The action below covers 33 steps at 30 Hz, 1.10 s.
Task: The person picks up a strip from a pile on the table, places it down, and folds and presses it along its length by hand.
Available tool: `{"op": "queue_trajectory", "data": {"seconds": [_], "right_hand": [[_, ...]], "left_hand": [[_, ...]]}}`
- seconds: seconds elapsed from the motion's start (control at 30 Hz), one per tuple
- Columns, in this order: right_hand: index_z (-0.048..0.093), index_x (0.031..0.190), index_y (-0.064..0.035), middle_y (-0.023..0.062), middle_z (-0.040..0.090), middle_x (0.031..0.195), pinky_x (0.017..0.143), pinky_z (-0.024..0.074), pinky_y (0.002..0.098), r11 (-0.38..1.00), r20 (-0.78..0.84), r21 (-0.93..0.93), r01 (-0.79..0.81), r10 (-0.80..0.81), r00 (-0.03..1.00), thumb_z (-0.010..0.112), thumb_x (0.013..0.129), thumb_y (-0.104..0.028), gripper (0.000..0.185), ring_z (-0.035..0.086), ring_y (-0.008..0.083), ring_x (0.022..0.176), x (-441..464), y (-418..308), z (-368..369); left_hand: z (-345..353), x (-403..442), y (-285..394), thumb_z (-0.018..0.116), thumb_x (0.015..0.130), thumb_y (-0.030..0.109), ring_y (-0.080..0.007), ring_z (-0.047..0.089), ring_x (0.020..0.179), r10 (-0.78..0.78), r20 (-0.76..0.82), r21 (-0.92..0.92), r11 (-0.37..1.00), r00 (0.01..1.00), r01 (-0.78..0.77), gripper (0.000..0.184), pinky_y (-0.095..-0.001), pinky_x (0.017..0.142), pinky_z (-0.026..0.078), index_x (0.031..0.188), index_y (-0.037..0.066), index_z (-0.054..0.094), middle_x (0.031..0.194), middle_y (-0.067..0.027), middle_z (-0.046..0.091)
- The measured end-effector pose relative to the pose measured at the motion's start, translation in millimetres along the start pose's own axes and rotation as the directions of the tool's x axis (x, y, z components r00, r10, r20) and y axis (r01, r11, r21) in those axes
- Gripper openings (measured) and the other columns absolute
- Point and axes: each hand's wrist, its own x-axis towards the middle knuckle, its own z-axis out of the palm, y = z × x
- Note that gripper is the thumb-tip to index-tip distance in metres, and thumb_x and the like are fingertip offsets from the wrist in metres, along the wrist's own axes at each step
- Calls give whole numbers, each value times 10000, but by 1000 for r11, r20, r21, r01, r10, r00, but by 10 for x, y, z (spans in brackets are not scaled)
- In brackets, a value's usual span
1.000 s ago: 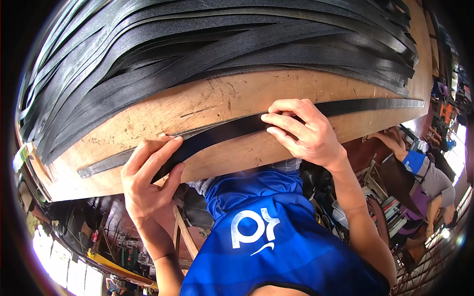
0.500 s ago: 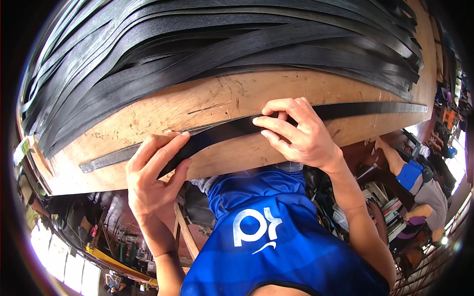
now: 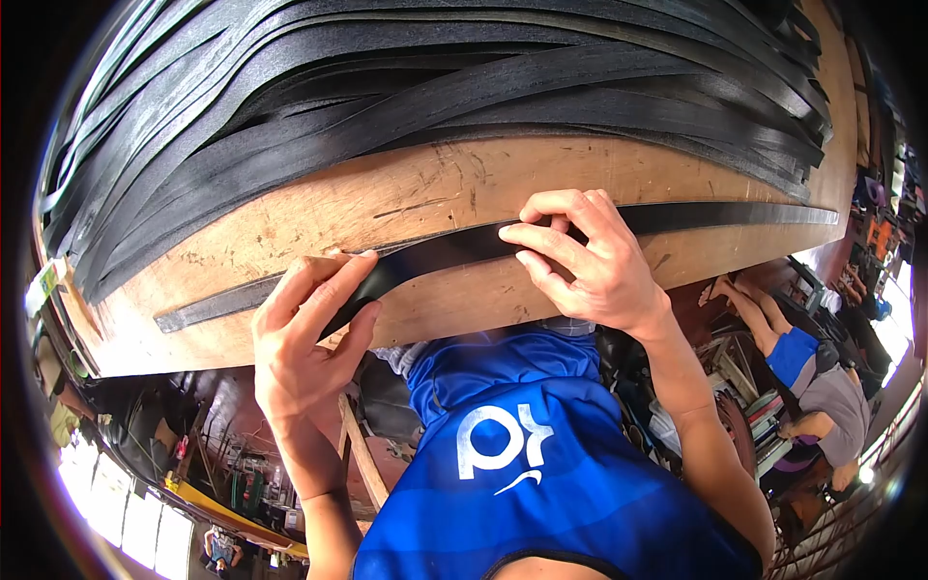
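A long black strip, apparently leather (image 3: 440, 258), crosses the near part of the wooden table, its middle lifted in a low curve. My left hand (image 3: 314, 324) grips it toward the left, with the thumb below and the fingers above. Farther right, my right hand (image 3: 599, 256) is closed at the strip, with its index fingertip and thumb close to the strip's surface. From there the strip runs flat to the table's right end. Another dark strip end (image 3: 208, 309) lies on the wood left of my left hand, partly hidden behind it.
A big pile of black strips (image 3: 387, 106) covers the far side of the wooden table (image 3: 464, 184). Another person (image 3: 822, 377) in a grey top and blue shorts is at the right. Cluttered shelves stand behind. A wooden bar (image 3: 362, 454) slants below the table.
My left hand has shifted slightly right and up along with the strip. My right hand has barely moved. The person at the right has changed posture.
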Motion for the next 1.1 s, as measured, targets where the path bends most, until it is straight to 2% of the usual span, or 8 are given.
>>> {"op": "queue_trajectory", "data": {"seconds": [0.07, 0.23, 0.57, 0.67, 0.73, 1.1], "right_hand": [[756, 1102, -90, 9, 634, 1092, 775, 461, 342, 1000, -3, 5, -3, 3, 1000, 827, 789, -35, 326, 580, 157, 792, 15, -10, 11], [751, 1092, -82, 4, 634, 1089, 776, 465, 350, 999, -4, -6, 48, -48, 999, 829, 806, -61, 297, 576, 164, 805, 61, -44, 110], [742, 1089, -89, 13, 639, 1092, 776, 477, 353, 998, -27, -45, 52, -53, 998, 819, 785, -36, 318, 591, 160, 795, 85, -81, 144], [742, 1092, -92, 16, 644, 1104, 781, 478, 354, 998, -11, -51, 36, -36, 999, 815, 786, -31, 320, 596, 159, 803, 102, -111, 150], [743, 1093, -93, 19, 643, 1109, 780, 480, 352, 999, -3, -7, 39, -39, 999, 813, 787, -29, 320, 593, 165, 799, 152, -151, 145], [739, 1101, -73, 26, 623, 1111, 774, 489, 359, 997, 40, -22, 67, -66, 997, 804, 793, -42, 315, 589, 166, 797, 177, -150, 223]], "left_hand": [[0, 12, 10, 850, 732, -15, -312, 741, 937, -1, -11, 3, 1000, 1000, 1, 467, -383, 828, 607, 1191, 51, 789, 1038, -141, 733], [4, 18, 1, 847, 737, -14, -314, 739, 940, 7, -4, 10, 1000, 1000, -7, 467, -383, 833, 606, 1195, 48, 785, 1043, -140, 731], [36, -7, -2, 853, 749, 5, -306, 724, 909, -25, 1, 9, 1000, 1000, 25, 492, -388, 807, 600, 1230, 62, 770, 1038, -119, 715], [52, -4, -28, 853, 753, 14, -304, 721, 907, 21, -10, 17, 1000, 1000, -21, 502, -391, 798, 598, 1243, 70, 764, 1037, -113, 714], [48, -5, -22, 854, 753, 18, -305, 719, 907, 19, -6, 28, 999, 1000, -19, 504, -393, 795, 598, 1245, 73, 761, 1035, -113, 712], [58, -8, -3, 846, 780, 40, -321, 716, 918, -21, 12, 32, 999, 1000, 21, 488, -412, 800, 600, 1254, 86, 745, 1054, -106, 706]]}}
